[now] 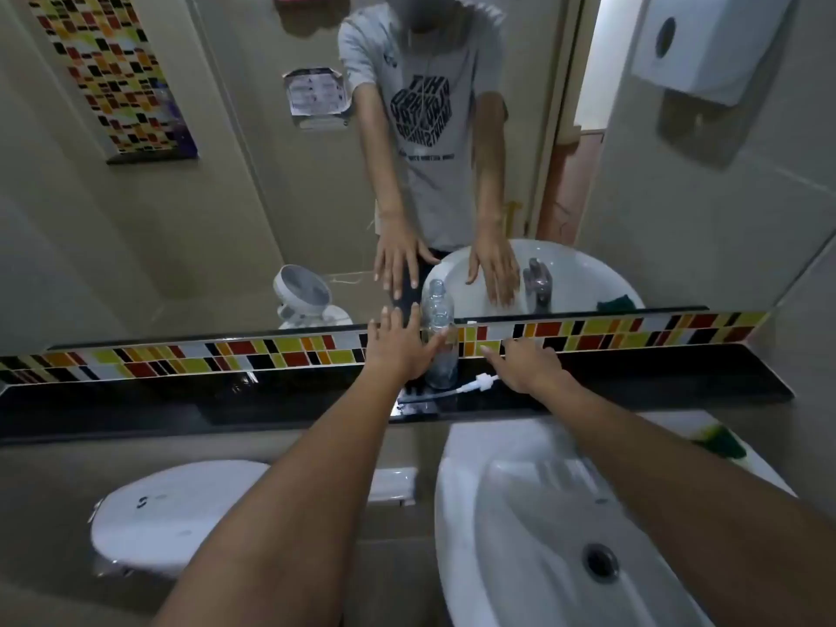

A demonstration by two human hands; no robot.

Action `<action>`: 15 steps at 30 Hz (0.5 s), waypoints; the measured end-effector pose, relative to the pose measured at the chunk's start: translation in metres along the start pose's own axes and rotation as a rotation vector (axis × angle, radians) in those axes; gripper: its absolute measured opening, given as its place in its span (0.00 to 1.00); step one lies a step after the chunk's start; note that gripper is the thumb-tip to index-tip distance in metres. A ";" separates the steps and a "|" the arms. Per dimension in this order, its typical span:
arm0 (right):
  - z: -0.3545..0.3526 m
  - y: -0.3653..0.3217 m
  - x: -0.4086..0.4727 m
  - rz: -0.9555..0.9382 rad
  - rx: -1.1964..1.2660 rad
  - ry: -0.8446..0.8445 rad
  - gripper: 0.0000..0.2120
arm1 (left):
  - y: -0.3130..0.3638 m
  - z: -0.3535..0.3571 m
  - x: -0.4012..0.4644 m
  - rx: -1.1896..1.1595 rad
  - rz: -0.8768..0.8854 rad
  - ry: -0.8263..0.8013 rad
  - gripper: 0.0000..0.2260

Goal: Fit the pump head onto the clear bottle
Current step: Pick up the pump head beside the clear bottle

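A clear bottle [441, 355] with no cap stands upright on the black shelf [633, 377] under the mirror. The white pump head [477, 382] lies on its side on the shelf just right of the bottle's base, its long tube trailing left toward the shelf's front edge. My left hand [400, 348] reaches out with fingers spread, just left of the bottle, its thumb close to or touching the bottle's side. My right hand [527, 366] hovers with fingers apart just right of the pump head, holding nothing.
A white sink [475, 536] with a drain lies below my right arm. A white toilet lid [172, 504] sits lower left. A coloured tile strip [226, 353] runs behind the shelf. A green sponge [719, 438] rests right of the sink. A paper dispenser [705, 43] hangs upper right.
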State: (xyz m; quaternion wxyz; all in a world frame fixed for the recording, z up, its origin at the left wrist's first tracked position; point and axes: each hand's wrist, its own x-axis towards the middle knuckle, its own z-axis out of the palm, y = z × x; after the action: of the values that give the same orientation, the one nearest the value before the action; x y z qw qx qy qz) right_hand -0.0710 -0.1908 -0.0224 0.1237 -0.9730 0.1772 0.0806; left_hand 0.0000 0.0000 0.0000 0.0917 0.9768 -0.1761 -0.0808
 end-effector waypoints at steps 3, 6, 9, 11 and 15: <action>0.018 0.003 0.006 0.112 0.029 0.044 0.30 | 0.002 0.012 0.006 -0.051 0.009 -0.009 0.42; 0.039 0.003 0.010 0.203 0.080 0.022 0.28 | 0.001 0.025 0.015 -0.126 0.002 0.019 0.45; 0.059 0.005 0.018 0.259 0.199 -0.005 0.28 | -0.002 0.036 0.026 -0.201 0.031 0.040 0.43; 0.071 0.003 0.024 0.296 0.312 -0.018 0.28 | -0.004 0.042 0.031 -0.275 0.046 0.056 0.41; 0.085 -0.004 0.038 0.404 0.509 -0.014 0.30 | -0.003 0.049 0.035 -0.475 0.053 0.100 0.36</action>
State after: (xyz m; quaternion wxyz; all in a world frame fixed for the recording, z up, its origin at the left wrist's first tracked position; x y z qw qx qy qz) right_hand -0.0441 -0.1762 -0.1105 0.3457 -0.8555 0.3803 0.0636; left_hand 0.0244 -0.0174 -0.0524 0.3295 0.9256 -0.1730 -0.0689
